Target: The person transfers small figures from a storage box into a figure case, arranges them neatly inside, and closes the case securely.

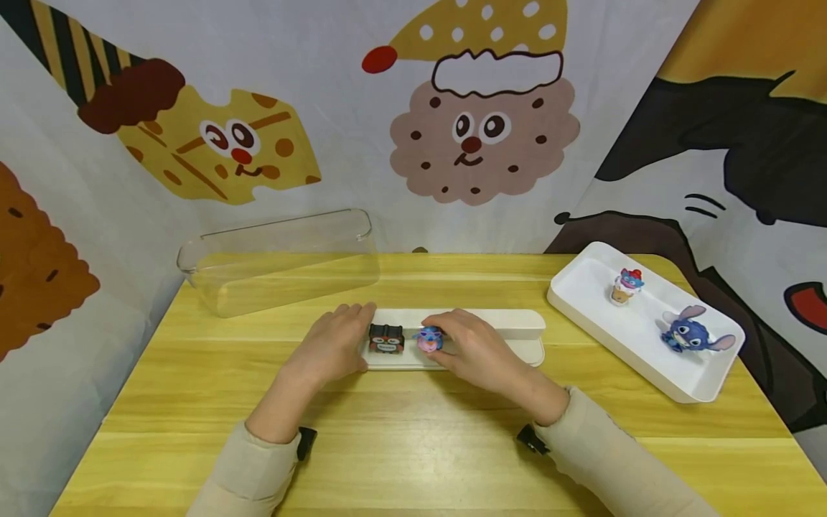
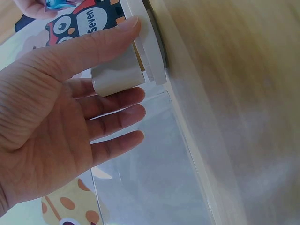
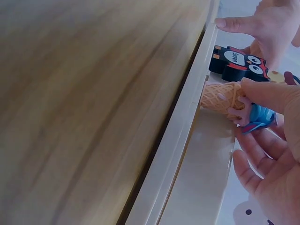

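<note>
A long white stepped tray (image 1: 528, 350) lies on the table. My left hand (image 1: 332, 343) holds its left end, with the thumb on the front edge and the fingers behind. Near that end a black owl figure (image 1: 386, 340) stands upright, "Seven" lettered on its belly. Just right of the owl, my right hand (image 1: 481, 353) pinches a small blue-and-pink figurine in a waffle cone (image 3: 222, 97) between thumb and fingers. The cone's bottom is at the tray's lower step; whether it bears weight there I cannot tell.
At the back left is a clear plastic cover (image 1: 284, 269). On the right, a white bin (image 1: 581, 316) contains a cone figurine with a red top (image 1: 625, 287) and a blue long-eared figurine (image 1: 691, 334). A printed cloth (image 1: 349, 143) hangs behind the wooden table (image 1: 400, 445).
</note>
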A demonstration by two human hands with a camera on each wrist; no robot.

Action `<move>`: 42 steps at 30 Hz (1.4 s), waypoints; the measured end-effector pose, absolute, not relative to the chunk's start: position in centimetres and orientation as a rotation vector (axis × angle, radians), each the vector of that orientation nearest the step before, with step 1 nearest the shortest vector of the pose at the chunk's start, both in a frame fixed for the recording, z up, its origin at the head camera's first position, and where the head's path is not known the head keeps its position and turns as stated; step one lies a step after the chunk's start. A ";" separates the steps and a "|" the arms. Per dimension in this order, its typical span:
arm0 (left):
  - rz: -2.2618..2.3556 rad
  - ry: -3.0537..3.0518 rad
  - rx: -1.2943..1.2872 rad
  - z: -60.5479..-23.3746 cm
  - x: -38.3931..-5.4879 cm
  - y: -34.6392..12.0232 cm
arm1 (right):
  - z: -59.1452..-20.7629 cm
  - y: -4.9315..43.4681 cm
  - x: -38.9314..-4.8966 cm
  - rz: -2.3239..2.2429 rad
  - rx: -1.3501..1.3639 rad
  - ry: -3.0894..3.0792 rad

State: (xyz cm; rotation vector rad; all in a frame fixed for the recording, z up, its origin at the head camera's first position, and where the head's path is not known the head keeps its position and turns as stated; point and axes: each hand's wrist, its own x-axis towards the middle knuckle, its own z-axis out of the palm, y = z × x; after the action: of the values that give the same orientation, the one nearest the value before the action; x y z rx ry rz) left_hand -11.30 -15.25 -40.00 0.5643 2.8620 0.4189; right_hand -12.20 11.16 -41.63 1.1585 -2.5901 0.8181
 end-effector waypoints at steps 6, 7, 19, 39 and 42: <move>0.416 2.854 0.560 -39.9 -11.4 -15.2 | -41.2 11.4 -12.1 0.800 1.142 -2.623; 0.416 2.853 0.560 -39.8 -11.4 -15.2 | -41.1 11.5 -12.1 0.793 1.134 -2.635; 0.417 2.856 0.563 -39.7 -11.3 -15.2 | -38.4 13.5 -11.7 0.798 1.076 -2.614; 0.421 2.847 0.559 -39.8 -11.3 -15.3 | -37.7 20.5 -11.4 0.742 0.884 -2.503; 0.422 2.852 0.558 -39.8 -11.3 -15.3 | -37.8 22.1 -11.3 0.733 0.854 -2.481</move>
State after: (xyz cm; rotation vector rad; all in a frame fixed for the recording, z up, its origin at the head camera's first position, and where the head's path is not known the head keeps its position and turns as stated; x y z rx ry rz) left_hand -11.26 -15.34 -39.80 0.5583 2.8518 0.4221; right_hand -11.35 22.05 -37.83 0.8541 -2.4807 0.7327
